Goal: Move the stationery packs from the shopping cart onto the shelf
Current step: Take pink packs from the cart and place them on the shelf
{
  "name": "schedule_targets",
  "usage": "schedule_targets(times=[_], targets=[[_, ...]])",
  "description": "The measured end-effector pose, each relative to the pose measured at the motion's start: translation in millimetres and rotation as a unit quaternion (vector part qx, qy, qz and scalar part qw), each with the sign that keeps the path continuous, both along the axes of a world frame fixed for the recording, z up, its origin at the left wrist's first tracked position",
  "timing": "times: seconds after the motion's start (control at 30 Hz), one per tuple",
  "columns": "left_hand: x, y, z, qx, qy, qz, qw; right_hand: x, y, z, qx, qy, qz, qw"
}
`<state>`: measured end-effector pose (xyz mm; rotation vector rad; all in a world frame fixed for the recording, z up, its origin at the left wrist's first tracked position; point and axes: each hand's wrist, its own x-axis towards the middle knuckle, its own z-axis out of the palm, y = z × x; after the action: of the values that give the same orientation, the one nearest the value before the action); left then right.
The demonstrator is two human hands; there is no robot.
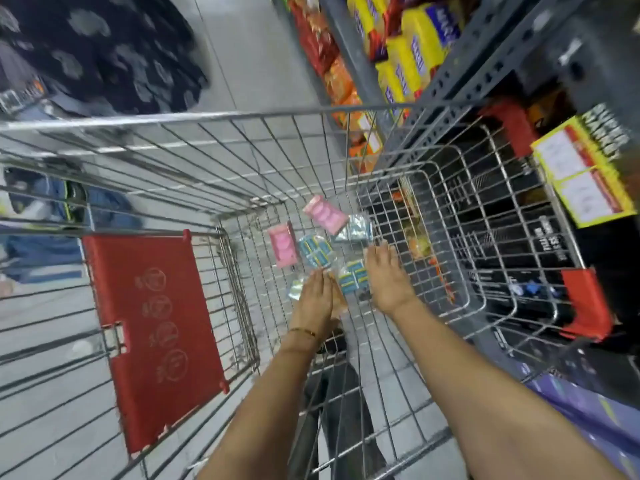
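Note:
Both my arms reach down into the wire shopping cart (242, 116). On its floor lie several small stationery packs: two pink packs (325, 214) (284, 249), blue-and-white packs (314, 250) (353, 279) and a silvery pack (356, 228). My left hand (314, 299) hovers flat over the near packs, fingers together, and partly hides a pale pack (297, 289). My right hand (386, 277) is spread beside the blue-and-white pack, its fingertips close to the silvery one. Neither hand visibly grips anything. The grey metal shelf (460, 64) stands to the right.
The cart's red child-seat flap (152, 327) lies at the left. Yellow and orange snack packs (408, 57) fill the shelf at upper right, and a yellow box (585, 168) sits further right. Another person in dark patterned clothing (104, 50) stands beyond the cart's far left.

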<state>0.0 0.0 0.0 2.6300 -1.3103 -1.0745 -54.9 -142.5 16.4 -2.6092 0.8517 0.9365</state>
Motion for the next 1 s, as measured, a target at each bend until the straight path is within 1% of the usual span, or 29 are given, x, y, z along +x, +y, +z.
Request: schedule_targets(times=[0.03,0.07,0.17,0.33,0.37,0.43,0.53,0.6,0.67,0.73,0.8,0.93,1.0], targets=[[0,-2,-4,0.006,-0.012,-0.005,1.0,1,-2,-6,-0.013,0.015,0.011,1.0],[0,-2,-10,0.005,-0.016,0.002,1.0,1,-5,-11,-0.015,0.011,0.011,1.0],[-4,-6,-24,0.022,-0.033,-0.012,0.999,-4,-9,-33,-0.037,0.025,0.074,0.996],[-5,-14,-35,0.005,-0.085,-0.013,0.996,-1,-10,-38,-0.051,0.021,0.073,0.996],[-5,-14,-35,0.005,-0.087,-0.016,0.996,1,-11,-37,-0.058,0.02,0.075,0.995],[-4,-14,-33,0.018,-0.064,-0.027,0.997,5,-13,-33,-0.065,0.018,0.076,0.995],[5,-14,-26,0.012,-0.049,-0.025,0.998,9,-20,-17,-0.031,0.007,0.071,0.997],[13,-13,-17,0.018,-0.036,-0.029,0.999,10,-23,0,0.01,-0.005,0.039,0.999],[22,-11,-3,0.017,-0.047,-0.053,0.997,12,-23,17,0.038,-0.013,0.017,0.999],[29,-12,18,0.006,-0.062,-0.07,0.996,12,-24,43,0.05,-0.018,0.003,0.999],[34,-18,44,-0.014,-0.063,-0.077,0.995,8,-25,75,0.06,-0.042,-0.02,0.997],[44,-33,105,-0.053,-0.082,-0.119,0.988,-7,-26,145,0.032,-0.125,-0.051,0.99],[44,-45,144,-0.09,-0.089,-0.143,0.982,-19,-26,182,0.013,-0.16,-0.07,0.985]])
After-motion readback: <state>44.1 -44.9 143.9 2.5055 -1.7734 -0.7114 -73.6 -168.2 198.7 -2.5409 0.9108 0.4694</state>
